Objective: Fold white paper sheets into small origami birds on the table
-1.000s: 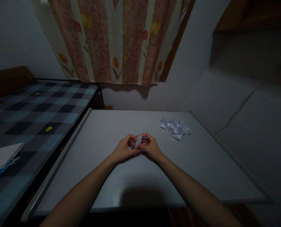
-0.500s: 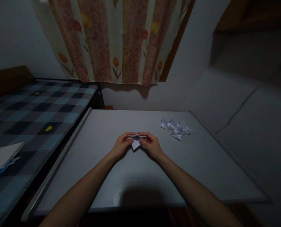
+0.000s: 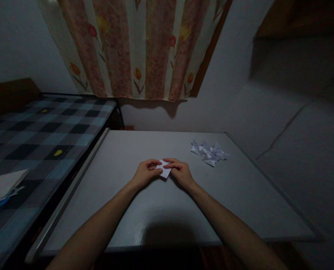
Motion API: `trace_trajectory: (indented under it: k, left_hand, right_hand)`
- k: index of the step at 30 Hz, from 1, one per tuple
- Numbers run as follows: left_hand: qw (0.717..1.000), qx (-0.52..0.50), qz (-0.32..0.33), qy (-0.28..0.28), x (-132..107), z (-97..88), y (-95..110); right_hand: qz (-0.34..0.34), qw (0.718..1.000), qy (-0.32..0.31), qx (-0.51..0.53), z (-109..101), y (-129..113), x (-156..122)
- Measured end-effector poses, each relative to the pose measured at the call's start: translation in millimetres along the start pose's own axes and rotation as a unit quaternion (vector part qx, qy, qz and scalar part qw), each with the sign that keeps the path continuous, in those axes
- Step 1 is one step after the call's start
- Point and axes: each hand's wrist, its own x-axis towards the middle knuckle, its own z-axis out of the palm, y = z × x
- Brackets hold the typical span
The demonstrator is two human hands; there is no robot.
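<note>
Between my hands is a small folded white paper [image 3: 165,173], flat and roughly diamond-shaped, over the middle of the table. My left hand [image 3: 146,173] pinches its left side, thumb on the near face and fingers at the upper edge. From the right, my right hand [image 3: 181,172] grips the other side, a finger lying across the paper's face. Fingertips cover part of the sheet. Off to the right lies a group of folded white paper pieces [image 3: 210,153] with pointed tips, apart from both hands.
The white table [image 3: 127,146] has a raised rim on its left. Beside it stands a bed with a checked cover [image 3: 79,127], bearing a stack of papers [image 3: 5,185]. A striped tulip curtain [image 3: 133,48] hangs behind. A wooden shelf [image 3: 304,18] juts out at upper right.
The paper was partly opened with raised flaps and now lies flatter, its face showing as a diamond. My fingers have shifted on it; the pieces at the right have not moved.
</note>
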Motion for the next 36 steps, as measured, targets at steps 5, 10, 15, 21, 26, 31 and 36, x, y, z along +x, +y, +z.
trace_trajectory:
  k: [5, 10, 15, 21, 26, 31, 36]
  left_hand:
    - [0.997, 0.058, 0.039, 0.011, -2, 4.5, 2]
    - [0.986, 0.121, 0.094, 0.063, 1, 3.0, 1]
    - [0.984, 0.096, 0.119, 0.093, -1, 5.7, 5]
    - [0.986, 0.056, 0.119, 0.098, -4, 8.8, 9]
    - [0.992, 0.054, 0.098, 0.064, -4, 6.9, 8]
    - [0.984, 0.098, 0.122, 0.083, -4, 4.1, 7]
    - [0.977, 0.126, 0.140, 0.101, -3, 2.2, 8]
  right_hand:
    - [-0.009, 0.999, -0.045, 0.014, 1, -5, -2]
    - [0.019, 0.999, -0.038, 0.024, 7, -4, -5]
    - [0.088, 0.995, -0.012, 0.050, 10, 4, -3]
    - [0.122, 0.990, -0.024, 0.063, 11, 3, -2]
    - [0.102, 0.994, -0.042, 0.015, 11, 3, -3]
    - [0.059, 0.992, -0.056, -0.093, 9, 2, -5]
    - [0.062, 0.990, -0.066, -0.104, 8, 1, -6]
